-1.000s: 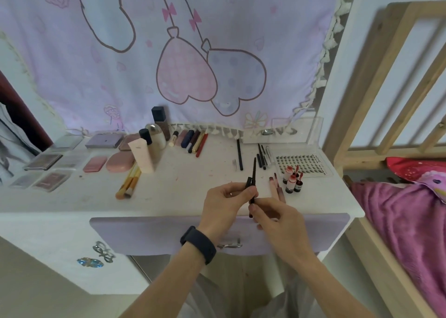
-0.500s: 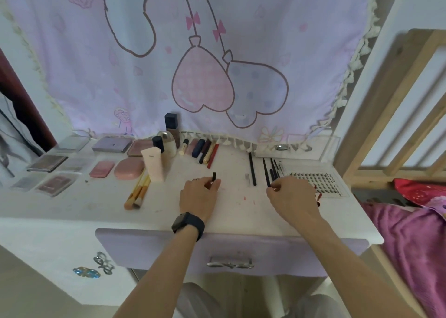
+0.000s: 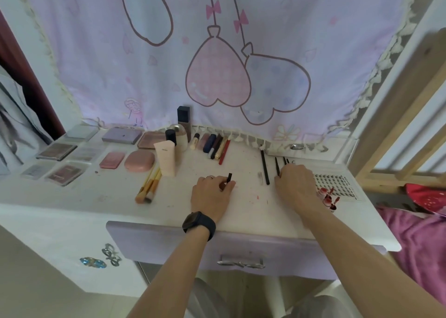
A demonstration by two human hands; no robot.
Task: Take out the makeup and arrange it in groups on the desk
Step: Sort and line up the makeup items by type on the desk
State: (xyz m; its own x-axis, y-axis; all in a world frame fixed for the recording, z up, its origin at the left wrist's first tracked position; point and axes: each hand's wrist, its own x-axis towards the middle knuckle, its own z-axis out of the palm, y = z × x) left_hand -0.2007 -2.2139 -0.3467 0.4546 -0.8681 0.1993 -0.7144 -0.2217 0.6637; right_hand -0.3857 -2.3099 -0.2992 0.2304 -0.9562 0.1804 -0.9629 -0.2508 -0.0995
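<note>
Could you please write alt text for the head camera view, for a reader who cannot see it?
At a white desk, the left hand pinches a small black piece while the right hand lies over thin black pencils. Palettes, compacts and brushes are grouped to the left.

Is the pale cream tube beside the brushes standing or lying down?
Standing: the cream tube rises upright from the desk, just behind the brushes, which lie flat.
</note>
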